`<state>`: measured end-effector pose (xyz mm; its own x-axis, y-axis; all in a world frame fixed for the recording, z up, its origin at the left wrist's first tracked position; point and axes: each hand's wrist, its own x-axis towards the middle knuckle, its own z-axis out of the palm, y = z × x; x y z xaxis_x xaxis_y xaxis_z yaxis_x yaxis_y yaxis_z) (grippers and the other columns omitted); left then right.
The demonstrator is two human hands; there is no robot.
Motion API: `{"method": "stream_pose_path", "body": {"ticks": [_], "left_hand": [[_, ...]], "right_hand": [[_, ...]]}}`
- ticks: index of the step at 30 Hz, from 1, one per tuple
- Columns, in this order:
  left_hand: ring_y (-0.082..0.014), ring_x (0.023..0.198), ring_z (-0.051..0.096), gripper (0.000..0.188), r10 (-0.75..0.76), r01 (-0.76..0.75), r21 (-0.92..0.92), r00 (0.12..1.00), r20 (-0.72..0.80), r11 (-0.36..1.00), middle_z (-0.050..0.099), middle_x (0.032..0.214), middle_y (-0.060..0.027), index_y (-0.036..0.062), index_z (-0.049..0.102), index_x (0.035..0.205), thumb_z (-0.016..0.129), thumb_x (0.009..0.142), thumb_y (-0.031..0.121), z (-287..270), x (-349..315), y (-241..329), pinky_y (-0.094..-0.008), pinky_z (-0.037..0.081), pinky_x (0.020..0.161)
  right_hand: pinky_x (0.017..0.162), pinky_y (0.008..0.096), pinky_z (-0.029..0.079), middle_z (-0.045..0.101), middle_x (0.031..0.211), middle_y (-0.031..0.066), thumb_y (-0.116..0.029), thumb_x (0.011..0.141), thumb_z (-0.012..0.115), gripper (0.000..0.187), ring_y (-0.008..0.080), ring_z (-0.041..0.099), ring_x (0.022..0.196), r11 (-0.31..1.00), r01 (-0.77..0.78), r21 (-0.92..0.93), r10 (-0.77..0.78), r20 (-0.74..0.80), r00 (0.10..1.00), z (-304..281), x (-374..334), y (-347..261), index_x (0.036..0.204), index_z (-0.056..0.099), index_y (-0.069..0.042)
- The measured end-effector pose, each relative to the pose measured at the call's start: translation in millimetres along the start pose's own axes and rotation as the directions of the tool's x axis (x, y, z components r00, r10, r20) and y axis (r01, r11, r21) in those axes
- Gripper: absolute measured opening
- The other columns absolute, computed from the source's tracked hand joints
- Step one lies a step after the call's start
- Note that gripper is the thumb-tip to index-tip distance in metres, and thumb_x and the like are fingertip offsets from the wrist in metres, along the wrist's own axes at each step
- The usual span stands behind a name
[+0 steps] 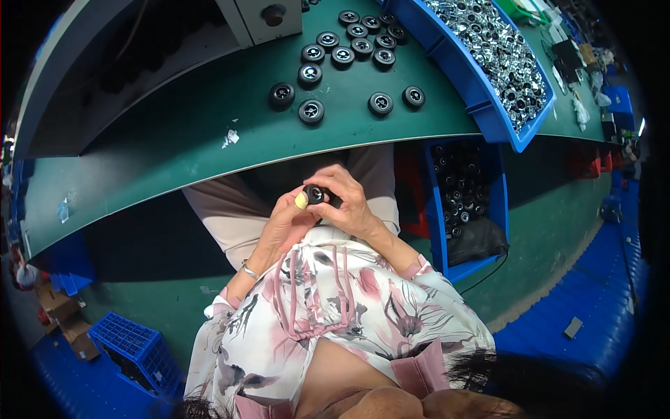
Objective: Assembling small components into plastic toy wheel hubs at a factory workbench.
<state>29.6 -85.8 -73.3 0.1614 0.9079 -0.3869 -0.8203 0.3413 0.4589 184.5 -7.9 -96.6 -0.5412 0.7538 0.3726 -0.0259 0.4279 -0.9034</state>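
Over my lap, just in front of the table edge, both hands are closed around a small black wheel [316, 195] with a shiny hub. My left hand [288, 221] grips it from the left, its thumb wrapped in yellow tape and pressed to the rim. From the right, the curled fingers of my right hand [350, 204] hold the same wheel, and they hide part of it. Several like wheels lie on the green table beyond, among them one wheel [311, 112] near the edge.
A long blue bin [481, 108] of shiny silver parts stands at the table's right. Below it, a blue crate [499, 209] holds dark wheels. A grey machine housing [237, 21] rises at the back left. White scraps [230, 137] lie on the green tabletop [167, 157].
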Motion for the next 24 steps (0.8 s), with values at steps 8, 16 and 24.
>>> {"method": "stream_pose_path", "body": {"ticks": [8, 16, 24], "left_hand": [[-0.0128, 0.095, 0.062, 0.036, 0.015, -0.013, 0.076, 1.000, -0.027, 0.997, 0.066, 0.104, -0.0064, -0.0010, 0.062, 0.115, 0.071, 0.095, 0.027, -2.2, 4.2, 3.5, -0.0298, 0.050, 0.089], [-0.0155, 0.092, 0.063, 0.030, -0.108, 0.109, -0.203, 0.994, 0.016, 0.973, 0.065, 0.104, -0.0067, 0.0028, 0.061, 0.115, 0.069, 0.096, 0.025, -0.5, 8.5, 4.4, -0.0309, 0.053, 0.085], [-0.0076, 0.085, 0.059, 0.026, -0.016, 0.006, 0.158, 0.998, 0.059, 0.987, 0.065, 0.101, -0.0033, 0.0067, 0.062, 0.106, 0.069, 0.096, 0.030, 1.0, 8.8, 3.1, -0.0244, 0.050, 0.074]], "right_hand": [[0.082, 0.0350, 0.048, 0.063, 0.104, 0.0124, -0.015, 0.073, 0.080, 0.043, 0.0259, 0.061, 0.093, 0.997, -0.036, -0.072, 0.037, 0.012, 0.999, -2.8, 5.7, -9.5, 0.113, 0.069, -0.002], [0.092, 0.0316, 0.048, 0.057, 0.124, 0.0090, -0.025, 0.084, 0.082, 0.044, 0.0175, 0.058, 0.107, 0.762, -0.347, 0.546, 0.342, 0.116, 0.933, 0.2, -9.3, -12.7, 0.118, 0.069, 0.000], [0.089, 0.0357, 0.047, 0.067, 0.101, 0.0098, -0.017, 0.074, 0.083, 0.041, 0.0254, 0.059, 0.099, 0.997, -0.053, 0.063, 0.054, -0.016, 0.998, -22.4, 0.3, -24.9, 0.108, 0.069, 0.001]]}}
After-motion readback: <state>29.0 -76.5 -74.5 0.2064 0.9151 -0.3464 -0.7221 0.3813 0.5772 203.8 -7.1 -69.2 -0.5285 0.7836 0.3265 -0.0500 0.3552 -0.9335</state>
